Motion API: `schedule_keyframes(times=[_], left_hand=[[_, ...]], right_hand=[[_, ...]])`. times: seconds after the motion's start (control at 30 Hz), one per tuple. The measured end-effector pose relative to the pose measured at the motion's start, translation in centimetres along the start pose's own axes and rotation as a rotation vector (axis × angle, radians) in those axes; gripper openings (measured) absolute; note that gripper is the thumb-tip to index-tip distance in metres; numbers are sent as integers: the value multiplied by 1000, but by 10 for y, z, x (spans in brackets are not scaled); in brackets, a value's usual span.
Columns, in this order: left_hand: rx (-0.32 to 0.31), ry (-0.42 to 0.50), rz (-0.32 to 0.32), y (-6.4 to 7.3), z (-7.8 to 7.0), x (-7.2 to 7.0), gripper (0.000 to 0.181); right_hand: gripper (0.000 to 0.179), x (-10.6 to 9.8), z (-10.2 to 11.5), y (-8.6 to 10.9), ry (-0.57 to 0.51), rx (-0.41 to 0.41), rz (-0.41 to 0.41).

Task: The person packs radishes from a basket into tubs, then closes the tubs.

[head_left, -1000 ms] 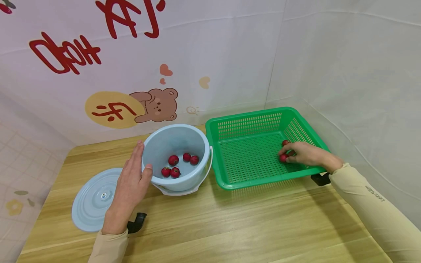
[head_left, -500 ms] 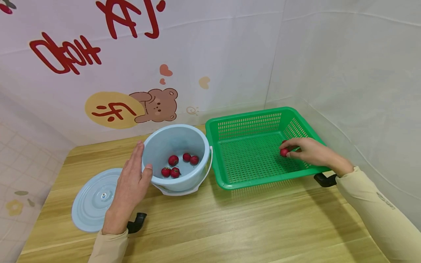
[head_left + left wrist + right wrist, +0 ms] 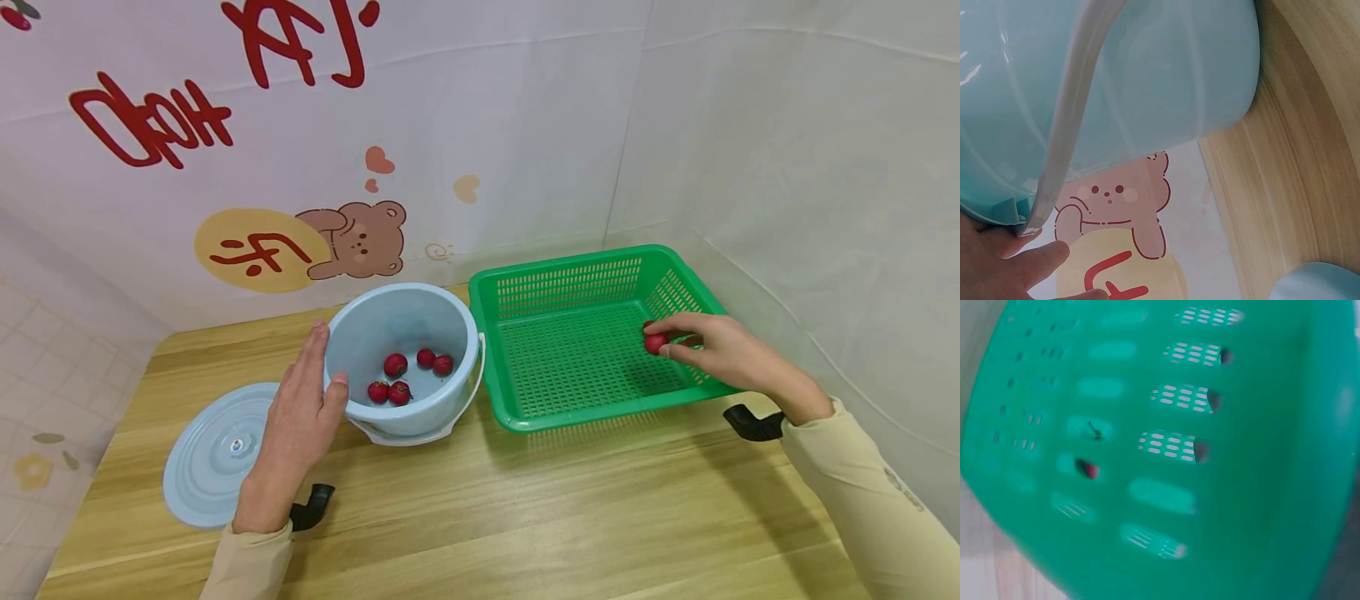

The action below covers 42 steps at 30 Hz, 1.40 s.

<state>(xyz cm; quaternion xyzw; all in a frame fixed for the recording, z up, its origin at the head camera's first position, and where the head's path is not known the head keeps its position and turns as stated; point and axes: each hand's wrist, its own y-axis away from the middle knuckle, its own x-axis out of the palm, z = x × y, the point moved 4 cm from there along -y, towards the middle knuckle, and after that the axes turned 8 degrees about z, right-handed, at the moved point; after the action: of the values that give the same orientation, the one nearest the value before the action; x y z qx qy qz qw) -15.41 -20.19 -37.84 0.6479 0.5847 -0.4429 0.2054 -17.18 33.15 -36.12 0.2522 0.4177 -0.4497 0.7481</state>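
My right hand [image 3: 723, 350] pinches a small round red radish [image 3: 656, 343] between thumb and fingers, over the right side of the green plastic basket [image 3: 558, 423]. Just behind it another radish [image 3: 649, 326] shows partly. My left hand [image 3: 298, 417] rests against the rim of the light blue bucket [image 3: 420, 423], fingers fairly straight; the left wrist view has its fingers [image 3: 1041, 259] beside the rim and the white bucket handle [image 3: 1066, 125]. Several radishes [image 3: 395, 365] lie on the bucket's floor. In the right wrist view the basket wall [image 3: 1241, 506] hides the right hand.
A light blue lid [image 3: 217, 458] lies on the wooden table [image 3: 517, 517] left of the bucket, partly behind the left hand. Bucket and basket stand side by side, close together. A printed white cloth [image 3: 525, 150] hangs behind, and another closes off the right side.
My right hand has lifted a radish from the basket floor and drawn it slightly up and to the right. The left hand and the bucket stay where they were.
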Motion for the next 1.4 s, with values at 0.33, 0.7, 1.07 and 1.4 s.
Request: schedule_keyframes(times=[0.33,0.7,1.07,1.4], left_hand=[[-4,-7,5,1,1,-1,67],[0,-6,2,2,1,-2,67],[5,-4,8,2,1,-1,67],[3,-12,10,1,-1,-1,67]], right_hand=[[29,-6,21,7,-53,21,-24],[32,-9,53,8,-101,-7,-127],[33,-8,83,3,-150,-72,-203],[36,-2,107,-2,-265,-174,-289]])
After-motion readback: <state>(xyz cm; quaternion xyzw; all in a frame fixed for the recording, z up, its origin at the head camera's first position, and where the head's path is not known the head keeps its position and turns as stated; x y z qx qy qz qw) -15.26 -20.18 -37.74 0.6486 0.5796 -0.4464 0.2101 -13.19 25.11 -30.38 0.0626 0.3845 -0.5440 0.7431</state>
